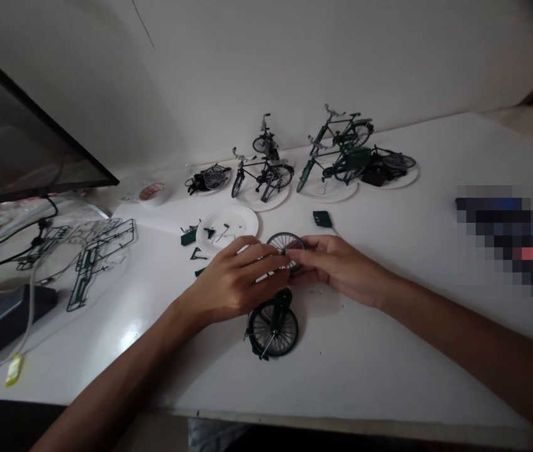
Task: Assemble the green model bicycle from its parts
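Observation:
Over the white table (pixel 388 351), my left hand (pixel 235 279) and my right hand (pixel 336 267) meet, both with fingers pinched on a small spoked model wheel (pixel 285 242). Just below them lies a second black wheel with a dark green frame piece (pixel 273 326), resting on the table. A paper plate (pixel 228 226) with small parts sits just beyond my left hand. A small green part (pixel 323 218) lies beyond my right hand.
Several finished model bicycles (pixel 261 172) (pixel 339 144) stand on paper plates at the back by the wall. Green plastic part frames (pixel 91 251) lie on the left, near a monitor (pixel 16 132) and cables. A blurred dark object (pixel 511 238) is at the right.

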{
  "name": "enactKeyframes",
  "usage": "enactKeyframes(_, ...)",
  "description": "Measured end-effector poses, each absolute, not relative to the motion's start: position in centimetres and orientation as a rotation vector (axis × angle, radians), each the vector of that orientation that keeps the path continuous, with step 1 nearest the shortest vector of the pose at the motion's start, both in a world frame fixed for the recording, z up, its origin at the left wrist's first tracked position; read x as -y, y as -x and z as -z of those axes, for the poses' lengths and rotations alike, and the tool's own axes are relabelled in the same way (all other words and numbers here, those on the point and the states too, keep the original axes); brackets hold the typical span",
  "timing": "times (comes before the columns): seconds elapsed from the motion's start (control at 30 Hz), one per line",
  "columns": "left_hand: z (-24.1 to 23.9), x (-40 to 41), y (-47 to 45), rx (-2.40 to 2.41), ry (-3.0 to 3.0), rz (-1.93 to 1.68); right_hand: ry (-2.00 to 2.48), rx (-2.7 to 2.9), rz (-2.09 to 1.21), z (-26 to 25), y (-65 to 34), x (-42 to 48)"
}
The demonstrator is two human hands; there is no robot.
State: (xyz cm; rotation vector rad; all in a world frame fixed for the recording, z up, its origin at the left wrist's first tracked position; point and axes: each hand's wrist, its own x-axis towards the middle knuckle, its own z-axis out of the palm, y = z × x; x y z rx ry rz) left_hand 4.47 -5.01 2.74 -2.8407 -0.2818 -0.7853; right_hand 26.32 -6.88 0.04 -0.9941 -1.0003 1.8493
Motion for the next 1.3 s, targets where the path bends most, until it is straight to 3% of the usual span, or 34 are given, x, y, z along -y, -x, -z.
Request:
enactKeyframes(0.27,-3.7,3.1,-2.4,0.595,2.938,0.980,1.146,1.177,-1.689,-0.3,-25.9,7.3)
enactKeyframes(0.43,-4.1,-1.1,3.3,1.238,2.670,0.820,1.248,1.230,-1.609,-0.3,-26.0,7.4)
enactKeyframes(0.57,-3.4,-3.2,7.1,1.444,2.540,0.782,1.254,1.125,-1.575,-0.4,-25.8,7.3)
enactKeyframes(1.3,0.0,-2.7,-1.4,1.179,2.856,0.411,1.294,1.008,-1.404,0.0,-24.7,7.2)
